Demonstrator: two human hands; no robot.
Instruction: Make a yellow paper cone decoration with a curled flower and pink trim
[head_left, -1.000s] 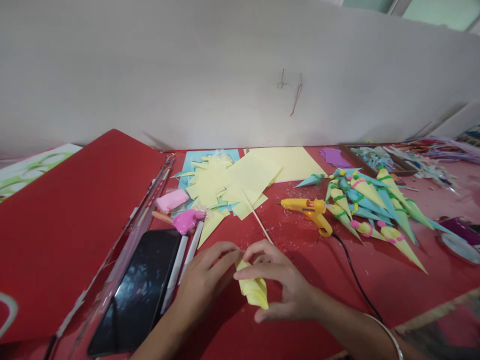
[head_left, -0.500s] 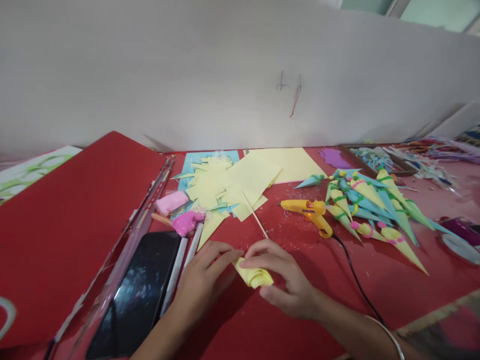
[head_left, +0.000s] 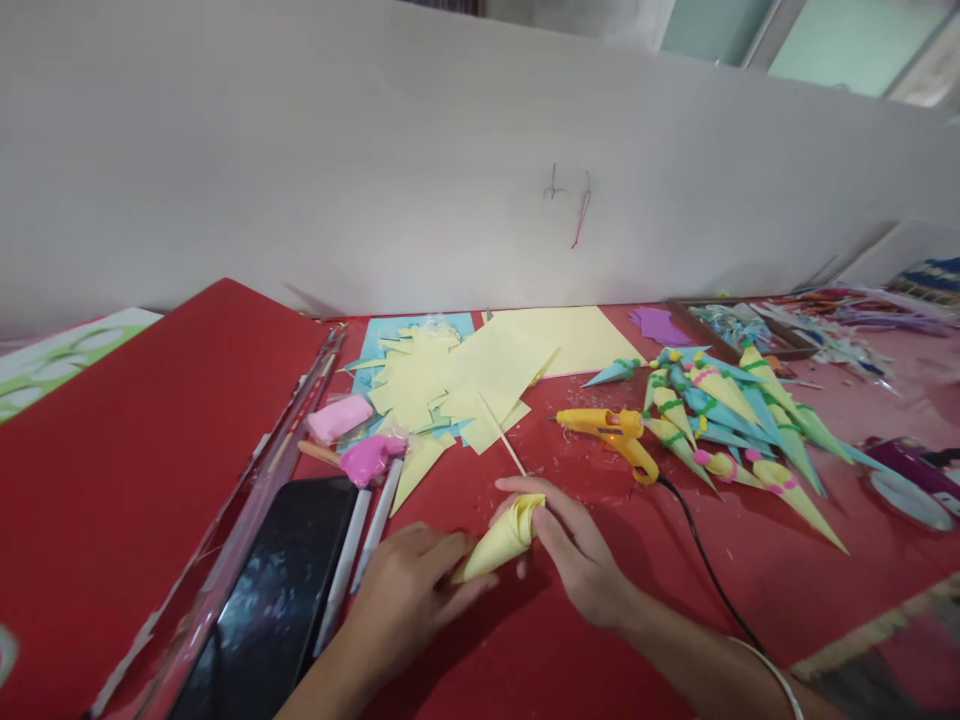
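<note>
A rolled yellow paper cone [head_left: 501,543] is held between both hands above the red table, its wide, layered end up to the right and its narrow end down to the left. My left hand [head_left: 416,580] pinches the narrow end between thumb and fingers. At the wide end, my right hand [head_left: 574,550] grips the rim with thumb and fingers. A thin white stick [head_left: 502,433] lies just beyond the hands, its far end over yellow paper sheets [head_left: 499,365]. The yellow glue gun [head_left: 607,428] rests to the right, its nozzle facing left.
Yellow and blue decorated cones [head_left: 720,400] are piled at the right. A black phone [head_left: 262,590], white tubes [head_left: 352,555], pink clay packs [head_left: 371,458] and a large red board [head_left: 150,450] lie left. The glue gun's black cord [head_left: 705,550] runs toward the right forearm.
The yellow cone has turned, so its wide end now points up to the right instead of down to the right. My left hand has moved slightly down and closed on the narrow end.
</note>
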